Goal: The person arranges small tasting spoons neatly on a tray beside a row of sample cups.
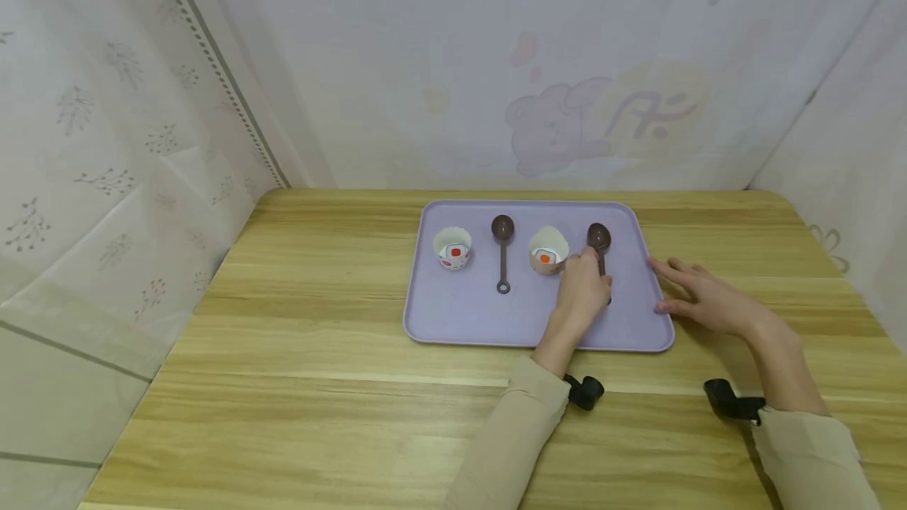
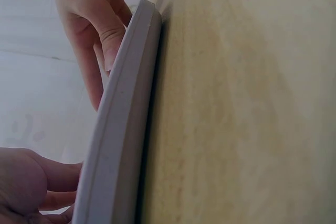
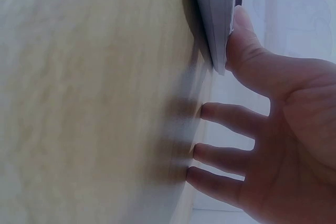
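Note:
A brown measuring spoon (image 1: 598,237) lies near the right side of the lilac tray (image 1: 489,323), its handle partly hidden by my left hand (image 1: 584,286). That hand's finger and thumb pinch the handle. Close by on its left stands a paper baking cup (image 1: 549,249) with an orange mark inside. My right hand (image 1: 716,299) has its fingers spread at the tray's right edge; in the right wrist view, its thumb (image 3: 244,45) touches the rim and the other fingers reach down to the table.
Farther left on the tray are a second brown measuring spoon (image 1: 503,254) and another paper cup (image 1: 453,249) with a red mark inside. The tray rests on a wood-grain table (image 1: 298,352) near its back edge. Pale printed curtains (image 1: 368,69) hang behind and at both sides.

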`<action>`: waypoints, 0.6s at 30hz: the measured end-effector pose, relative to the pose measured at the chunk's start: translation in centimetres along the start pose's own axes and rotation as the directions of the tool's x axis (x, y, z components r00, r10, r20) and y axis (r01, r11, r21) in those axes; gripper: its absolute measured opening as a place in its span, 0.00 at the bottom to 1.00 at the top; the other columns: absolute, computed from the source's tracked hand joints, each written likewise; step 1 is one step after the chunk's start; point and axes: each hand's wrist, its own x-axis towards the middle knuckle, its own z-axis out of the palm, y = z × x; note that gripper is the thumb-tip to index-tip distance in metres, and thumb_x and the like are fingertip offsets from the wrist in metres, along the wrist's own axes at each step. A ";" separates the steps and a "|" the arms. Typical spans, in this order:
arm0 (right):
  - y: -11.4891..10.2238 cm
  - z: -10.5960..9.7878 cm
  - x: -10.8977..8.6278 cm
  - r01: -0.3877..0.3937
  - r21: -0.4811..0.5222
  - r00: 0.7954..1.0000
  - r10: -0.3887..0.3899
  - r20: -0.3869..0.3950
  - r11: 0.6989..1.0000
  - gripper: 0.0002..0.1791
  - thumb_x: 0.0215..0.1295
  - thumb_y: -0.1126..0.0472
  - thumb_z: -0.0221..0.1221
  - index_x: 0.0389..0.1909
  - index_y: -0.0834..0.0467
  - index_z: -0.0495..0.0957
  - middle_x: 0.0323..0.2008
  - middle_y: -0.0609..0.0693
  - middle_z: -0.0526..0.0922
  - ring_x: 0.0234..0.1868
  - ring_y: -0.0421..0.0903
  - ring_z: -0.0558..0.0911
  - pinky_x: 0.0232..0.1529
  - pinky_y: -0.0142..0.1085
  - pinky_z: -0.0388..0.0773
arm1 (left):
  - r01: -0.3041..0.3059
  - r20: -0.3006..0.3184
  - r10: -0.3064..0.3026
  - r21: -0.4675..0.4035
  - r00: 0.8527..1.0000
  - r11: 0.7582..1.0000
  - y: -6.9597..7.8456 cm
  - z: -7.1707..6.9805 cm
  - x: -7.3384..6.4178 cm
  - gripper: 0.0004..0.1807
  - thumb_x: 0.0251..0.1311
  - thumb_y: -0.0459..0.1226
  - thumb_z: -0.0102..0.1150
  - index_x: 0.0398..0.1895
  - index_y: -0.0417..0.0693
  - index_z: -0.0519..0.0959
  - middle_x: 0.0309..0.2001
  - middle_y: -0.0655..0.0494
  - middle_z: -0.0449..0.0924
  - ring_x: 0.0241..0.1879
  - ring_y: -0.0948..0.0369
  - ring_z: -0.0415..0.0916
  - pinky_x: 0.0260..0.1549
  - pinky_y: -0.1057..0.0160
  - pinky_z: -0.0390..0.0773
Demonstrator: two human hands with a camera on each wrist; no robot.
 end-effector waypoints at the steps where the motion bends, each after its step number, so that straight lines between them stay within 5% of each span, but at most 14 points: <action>1: 0.0 0.0 0.0 -0.001 0.001 1.000 0.001 0.000 1.000 0.46 0.69 0.50 0.63 0.79 0.62 0.51 0.71 0.83 0.46 0.66 0.89 0.43 0.59 0.79 0.48 | 0.001 0.001 -0.001 -0.001 1.000 1.000 0.0 0.0 0.0 0.14 0.61 0.38 0.70 0.47 0.43 0.79 0.43 0.46 0.82 0.44 0.51 0.83 0.42 0.60 0.81; 18: 0.0 0.0 0.1 0.010 0.003 1.000 -0.010 -0.002 1.000 0.46 0.69 0.50 0.63 0.78 0.64 0.51 0.70 0.84 0.46 0.65 0.89 0.44 0.59 0.78 0.48 | 0.001 -0.014 -0.001 -0.046 1.000 0.999 -0.2 0.1 0.1 0.12 0.63 0.38 0.69 0.45 0.43 0.80 0.39 0.48 0.82 0.40 0.52 0.83 0.36 0.62 0.81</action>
